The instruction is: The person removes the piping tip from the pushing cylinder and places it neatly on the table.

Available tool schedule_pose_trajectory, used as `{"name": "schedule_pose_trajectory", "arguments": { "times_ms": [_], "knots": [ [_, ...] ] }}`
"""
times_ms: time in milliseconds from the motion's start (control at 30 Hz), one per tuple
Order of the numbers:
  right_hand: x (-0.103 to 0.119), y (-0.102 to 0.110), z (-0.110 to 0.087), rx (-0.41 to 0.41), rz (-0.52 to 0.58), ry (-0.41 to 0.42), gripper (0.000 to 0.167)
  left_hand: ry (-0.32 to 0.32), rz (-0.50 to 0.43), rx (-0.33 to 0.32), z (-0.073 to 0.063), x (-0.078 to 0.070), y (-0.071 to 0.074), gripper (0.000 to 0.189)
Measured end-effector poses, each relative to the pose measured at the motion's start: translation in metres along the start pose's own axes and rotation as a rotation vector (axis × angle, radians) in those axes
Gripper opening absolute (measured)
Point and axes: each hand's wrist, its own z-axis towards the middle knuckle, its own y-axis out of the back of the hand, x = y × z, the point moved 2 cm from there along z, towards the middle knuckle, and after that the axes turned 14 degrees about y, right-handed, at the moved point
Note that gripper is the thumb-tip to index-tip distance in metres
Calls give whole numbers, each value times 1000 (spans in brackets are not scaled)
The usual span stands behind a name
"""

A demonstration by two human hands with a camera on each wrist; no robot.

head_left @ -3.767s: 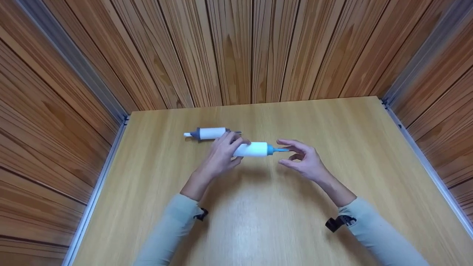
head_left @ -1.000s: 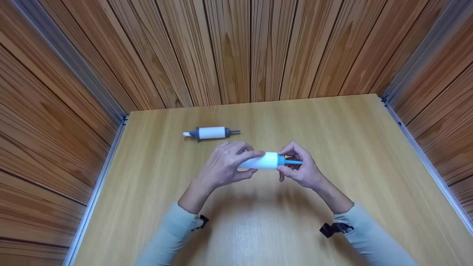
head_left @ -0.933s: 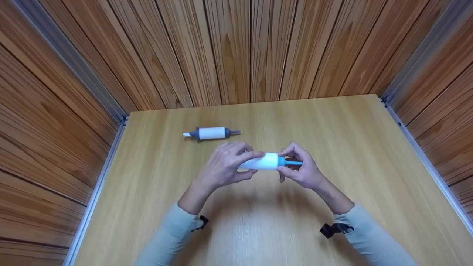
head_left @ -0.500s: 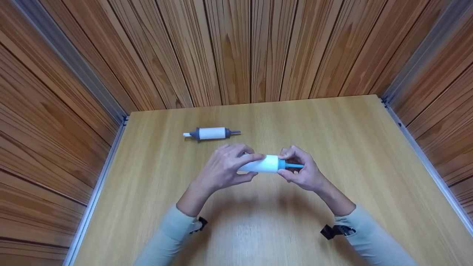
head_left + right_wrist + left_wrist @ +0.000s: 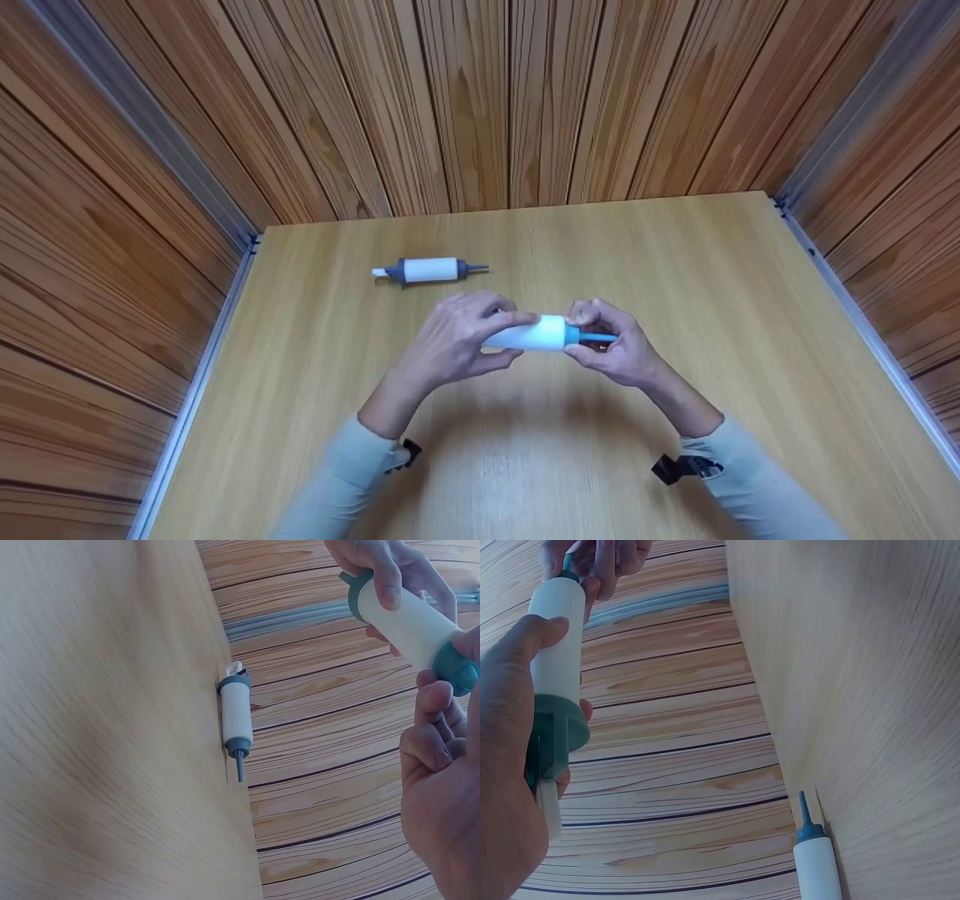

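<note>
A white syringe-like dispenser (image 5: 541,334) with a teal nozzle is held above the table, lying sideways. My left hand (image 5: 457,341) grips its body, thumb along the white barrel (image 5: 559,652) in the left wrist view, where a teal flanged end (image 5: 559,727) and a pale lever lie by the palm. My right hand (image 5: 619,352) pinches the teal collar (image 5: 572,334) at the nozzle base between thumb and fingers. The thin nozzle tip (image 5: 598,337) points right, towards the right palm. In the right wrist view the teal cap (image 5: 454,669) is partly hidden by my right fingers.
A second, similar dispenser (image 5: 430,270) with dark grey-blue ends lies on the wooden table (image 5: 675,262) behind my left hand, its nozzle pointing right. Wood-plank walls (image 5: 480,105) with metal corner rails enclose the back and sides.
Since the oldest frame, the dispenser has come nearer and to the right. My right hand has gone from beside the nozzle to pinching its collar; over the last second its fingers shift slightly there.
</note>
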Motion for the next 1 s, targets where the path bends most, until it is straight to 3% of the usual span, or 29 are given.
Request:
{"name": "schedule_pose_trajectory", "arguments": {
  "times_ms": [233, 467, 633, 1000],
  "knots": [
    [-1, 1, 0, -1, -48, -52, 34, 3, 42, -5, 0, -1, 1, 46],
    [-3, 3, 2, -15, 20, -76, 34, 8, 80, -3, 1, -3, 2, 48],
    [-3, 3, 1, -28, -20, -92, 34, 11, 105, -5, 0, -3, 2, 50],
    [-3, 0, 0, -87, -48, -107, 36, -6, 156, -62, -1, -5, 0, 53]
  ]
}}
